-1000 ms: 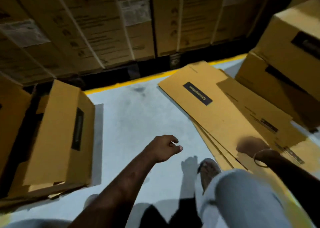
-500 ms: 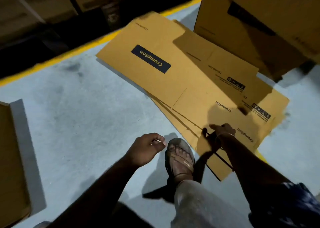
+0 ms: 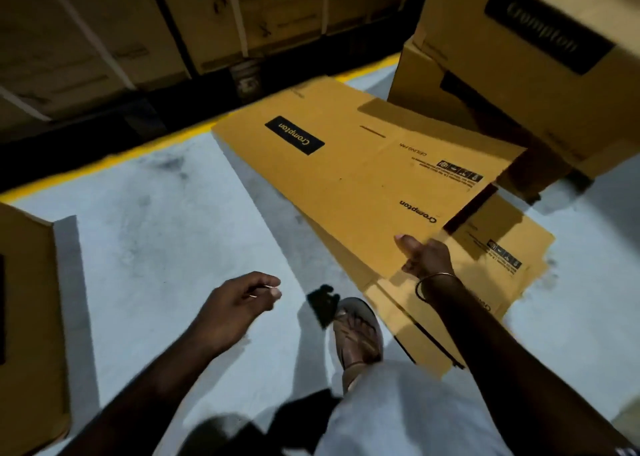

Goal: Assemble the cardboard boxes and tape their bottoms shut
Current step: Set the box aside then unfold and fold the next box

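Note:
A flattened brown cardboard box (image 3: 353, 178) with a black Crompton label is lifted at its near edge off a stack of flat boxes (image 3: 498, 272) on the grey floor. My right hand (image 3: 427, 258), with a thin bangle at the wrist, grips that near edge, thumb on top. My left hand (image 3: 239, 303) hovers over the floor to the left, fingers loosely curled, holding nothing.
Assembled boxes (image 3: 526, 67) are stacked at the right behind the flat ones. Another assembled box (image 3: 27, 317) stands at the left edge. Strapped cartons (image 3: 104, 32) line the back beyond a yellow floor line (image 3: 104, 164). My sandalled foot (image 3: 358, 334) stands beside the stack.
My right hand has taken hold of the top flat box's near edge and raised it off the stack. The left hand stays low over the floor.

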### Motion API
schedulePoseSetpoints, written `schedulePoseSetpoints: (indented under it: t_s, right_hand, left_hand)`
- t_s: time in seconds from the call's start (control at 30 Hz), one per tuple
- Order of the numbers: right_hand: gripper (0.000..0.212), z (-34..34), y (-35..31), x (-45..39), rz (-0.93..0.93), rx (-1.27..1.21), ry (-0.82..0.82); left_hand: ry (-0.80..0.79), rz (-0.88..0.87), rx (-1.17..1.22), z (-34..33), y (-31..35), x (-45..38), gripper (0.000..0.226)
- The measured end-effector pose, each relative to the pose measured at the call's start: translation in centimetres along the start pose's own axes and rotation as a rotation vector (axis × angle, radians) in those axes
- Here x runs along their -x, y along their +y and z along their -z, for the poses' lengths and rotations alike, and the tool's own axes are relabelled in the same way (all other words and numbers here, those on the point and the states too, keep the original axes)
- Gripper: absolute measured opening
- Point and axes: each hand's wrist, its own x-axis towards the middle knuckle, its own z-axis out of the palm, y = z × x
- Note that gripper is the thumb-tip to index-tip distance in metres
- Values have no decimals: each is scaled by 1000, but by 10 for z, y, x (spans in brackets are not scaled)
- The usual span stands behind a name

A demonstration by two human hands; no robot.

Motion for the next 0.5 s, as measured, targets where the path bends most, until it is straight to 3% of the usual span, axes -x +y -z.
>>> schedulePoseSetpoints:
  t_s: [0.17, 0.3, 0.37, 0.43, 0.5]
  right_hand:
    - [44, -58, -100, 122, 318, 150, -185]
    - [39, -101, -152, 234, 490, 374, -318]
    - [41, -114, -156, 283, 593, 556, -324]
    - [39, -126, -140, 330, 691, 710, -283]
    - [40, -137, -108, 365, 769, 805, -277]
  left_hand:
    - [154, -58, 81, 70, 21, 91, 38]
    - [269, -168, 148, 114, 32, 171, 32]
    - [301, -230, 194, 128, 33, 204, 38]
    - [328, -290, 256, 137, 32, 232, 31]
    - [363, -337, 303, 136, 35, 249, 48]
